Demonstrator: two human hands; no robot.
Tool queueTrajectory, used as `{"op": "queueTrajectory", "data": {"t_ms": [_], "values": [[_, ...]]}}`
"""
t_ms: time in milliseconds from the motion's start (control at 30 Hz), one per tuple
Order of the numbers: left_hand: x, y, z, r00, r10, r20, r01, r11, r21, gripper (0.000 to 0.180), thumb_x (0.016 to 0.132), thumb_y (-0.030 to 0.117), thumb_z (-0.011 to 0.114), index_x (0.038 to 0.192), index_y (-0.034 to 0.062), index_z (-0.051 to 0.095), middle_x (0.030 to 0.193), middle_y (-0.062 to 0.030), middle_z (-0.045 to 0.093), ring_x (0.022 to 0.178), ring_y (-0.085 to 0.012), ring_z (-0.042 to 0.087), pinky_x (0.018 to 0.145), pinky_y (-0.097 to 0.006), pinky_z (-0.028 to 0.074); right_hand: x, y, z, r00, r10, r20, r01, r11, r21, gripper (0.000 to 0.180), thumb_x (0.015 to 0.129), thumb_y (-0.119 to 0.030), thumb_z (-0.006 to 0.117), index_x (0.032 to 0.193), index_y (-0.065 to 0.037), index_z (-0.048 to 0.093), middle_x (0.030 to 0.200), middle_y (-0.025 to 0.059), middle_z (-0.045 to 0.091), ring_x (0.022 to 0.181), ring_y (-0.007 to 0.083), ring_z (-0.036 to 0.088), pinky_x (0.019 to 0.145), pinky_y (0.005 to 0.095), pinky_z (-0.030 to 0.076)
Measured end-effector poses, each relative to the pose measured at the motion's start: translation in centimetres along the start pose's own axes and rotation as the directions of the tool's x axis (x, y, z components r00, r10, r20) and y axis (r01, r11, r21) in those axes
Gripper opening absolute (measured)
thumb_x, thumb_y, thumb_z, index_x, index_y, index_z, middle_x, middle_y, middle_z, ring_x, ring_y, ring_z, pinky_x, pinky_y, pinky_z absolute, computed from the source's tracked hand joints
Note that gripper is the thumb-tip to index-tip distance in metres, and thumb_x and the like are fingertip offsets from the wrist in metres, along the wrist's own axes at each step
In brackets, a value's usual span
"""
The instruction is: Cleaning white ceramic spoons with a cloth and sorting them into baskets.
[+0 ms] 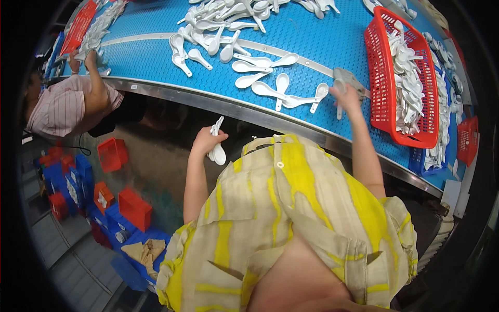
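My left hand (209, 141) is closed round a small bunch of white soup spoons (219, 154), held off the near edge of the blue table. Over the tabletop, my right hand (348, 99) is slightly blurred, with its fingertips on a single white spoon (339, 111). A grey cloth (351, 79) lies just beyond that hand. Left of it, several loose white spoons (300, 101) are spread on the blue surface, some crossing each other. Farther back is a larger heap of white spoons (213, 44).
A red basket (377, 99) full of spoons stands at the right, with a blue basket (420, 160) of spoons beside it. A metal strip (306, 62) crosses the table. At the left, another person (70, 106) handles spoons. Red crates (135, 209) and blue crates stand lower left.
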State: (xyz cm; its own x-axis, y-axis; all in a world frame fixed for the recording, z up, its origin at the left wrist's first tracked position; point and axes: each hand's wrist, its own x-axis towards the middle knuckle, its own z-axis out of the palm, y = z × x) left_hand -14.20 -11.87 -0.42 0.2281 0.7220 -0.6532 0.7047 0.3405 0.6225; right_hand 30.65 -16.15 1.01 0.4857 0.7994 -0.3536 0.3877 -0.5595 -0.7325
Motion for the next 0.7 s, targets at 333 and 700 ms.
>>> {"op": "queueTrajectory", "data": {"t_ms": [333, 700], "values": [[3.4, 17.0, 0.6, 0.844, 0.466, 0.266, -0.5, 0.505, 0.703, 0.026, 0.064, 0.025, 0.067, 0.086, 0.011, 0.063, 0.077, -0.0086, 0.063, 0.073, -0.0251, 0.061, 0.064, -0.035, 0.048, 0.7, 2.8, 3.3, 0.977, -0.03, -0.212, -0.01, 0.983, -0.183, 0.045, 0.064, -0.025, 0.068, 0.102, -0.006, 0.055, 0.094, 0.0166, 0.061, 0.086, 0.0304, 0.059, 0.075, 0.037, 0.046], [9.2, 17.1, 6.7, 0.71, 0.514, 0.482, -0.578, 0.033, 0.816, 0.013, 0.071, 0.012, 0.055, 0.078, 0.0107, 0.066, 0.082, -0.0059, 0.065, 0.077, -0.02, 0.063, 0.063, -0.033, 0.048, -3.8, -3.4, 7.8, 0.678, -0.64, 0.361, 0.729, 0.526, -0.438, 0.025, 0.065, -0.004, 0.06, 0.089, -0.012, 0.06, 0.1, 0.0084, 0.057, 0.094, 0.0281, 0.053, 0.08, 0.0357, 0.043]]}}
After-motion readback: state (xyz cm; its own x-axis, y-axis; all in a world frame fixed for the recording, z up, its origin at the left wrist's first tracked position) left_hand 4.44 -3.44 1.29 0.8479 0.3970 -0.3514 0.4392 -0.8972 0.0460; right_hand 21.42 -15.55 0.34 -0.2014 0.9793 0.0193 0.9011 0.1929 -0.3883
